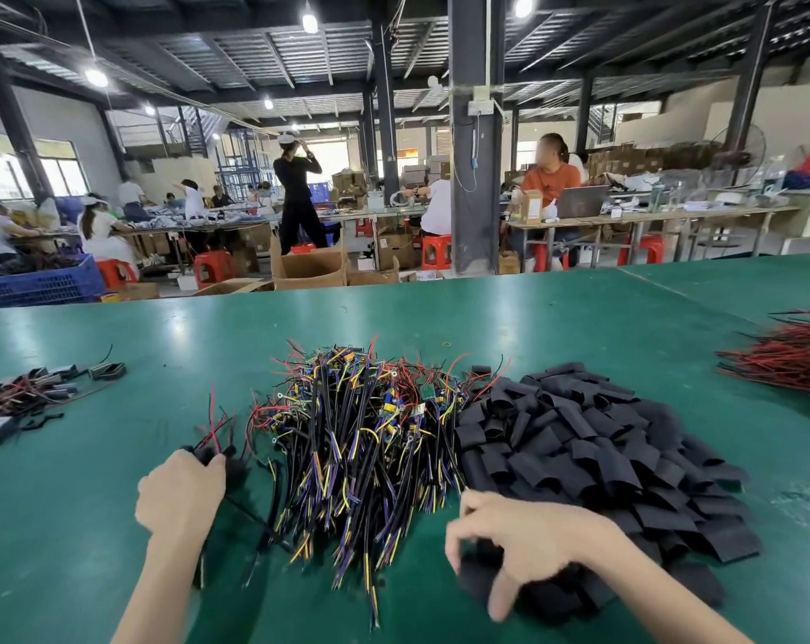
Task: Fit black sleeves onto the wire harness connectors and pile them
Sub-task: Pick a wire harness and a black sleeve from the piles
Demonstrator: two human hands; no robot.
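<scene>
Near left: left hand [182,492] fingers grip a harness [208,453].
Right hand [519,550]: in sleeves [579,457], grip unclear.
Risk: I'd snag neighbouring wires [356,439].

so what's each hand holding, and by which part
The left hand grips a harness by its black end, red and black wires poking out past the fingers. The right hand reaches into the sleeve pile; whether it pinches one cannot be told.

1. You have no text, number or brand in view that can be read.
2. Far beyond your right hand [528,546], the label [534,207] on the small cardboard box [524,219] is too blurred to read.
3. Just right of that box, the mark on the orange shirt [551,178] is too small to make out.
</scene>
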